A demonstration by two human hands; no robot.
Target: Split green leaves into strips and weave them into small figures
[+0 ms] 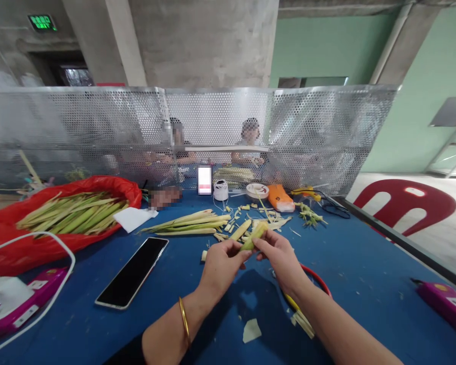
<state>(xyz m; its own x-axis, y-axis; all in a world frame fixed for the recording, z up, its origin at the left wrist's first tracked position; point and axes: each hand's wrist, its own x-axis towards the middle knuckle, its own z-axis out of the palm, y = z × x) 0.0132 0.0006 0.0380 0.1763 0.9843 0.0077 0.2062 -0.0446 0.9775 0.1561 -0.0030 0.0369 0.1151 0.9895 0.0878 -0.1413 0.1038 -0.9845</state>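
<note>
A yellow-green piece of plant leaf or husk (255, 236), seemingly folded or rolled, is held between both hands above the blue table. My left hand (225, 263) pinches its lower end, wearing a gold bangle at the wrist. On its upper right side, my right hand (274, 249) grips it with thumb and fingers. Just beyond lie pale cut pieces (240, 230) and a bundle of long green-yellow strips (192, 223). Under my right forearm are a tool's red handle (317, 279) and yellow handle (292, 303), partly hidden.
To the left are a red plastic bag (133, 188) of long strips, a black-screened phone (135, 271) and a purple power strip (47, 291). Behind stand a lit phone (204, 180), a thread spool (221, 190), a bowl (257, 190) and an orange packet (280, 197). People sit beyond the perforated screen (220, 111).
</note>
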